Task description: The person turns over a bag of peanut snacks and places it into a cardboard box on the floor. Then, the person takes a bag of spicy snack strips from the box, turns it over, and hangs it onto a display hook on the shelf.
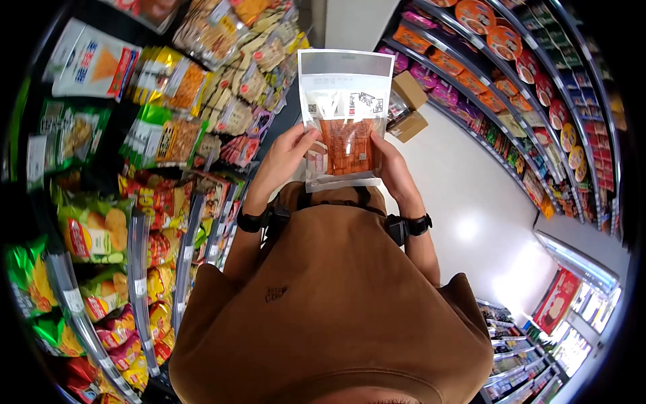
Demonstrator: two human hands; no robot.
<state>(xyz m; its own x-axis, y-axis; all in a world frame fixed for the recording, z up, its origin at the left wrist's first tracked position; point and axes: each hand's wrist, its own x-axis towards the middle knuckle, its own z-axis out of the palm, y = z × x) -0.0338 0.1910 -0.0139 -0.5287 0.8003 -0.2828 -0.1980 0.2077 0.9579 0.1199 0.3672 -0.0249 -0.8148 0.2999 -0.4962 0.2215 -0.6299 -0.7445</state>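
Note:
Both hands hold a clear and white snack pouch (347, 145) upright in front of the brown shirt. Orange-brown strips show through its window, and its upper part is white with dark print. My left hand (286, 158) grips the pouch's left edge, with the thumb on the front. On the right edge, my right hand (396, 168) has its thumb against the side; its other fingers are hidden behind the pouch. Dark bands circle both wrists.
Hanging snack bags (165, 138) and shelves of chip bags (101, 229) line the left. An open cardboard box (409, 101) stands on the pale floor (464, 195) beyond the pouch. Shelves with orange noodle bowls (505, 42) curve along the right.

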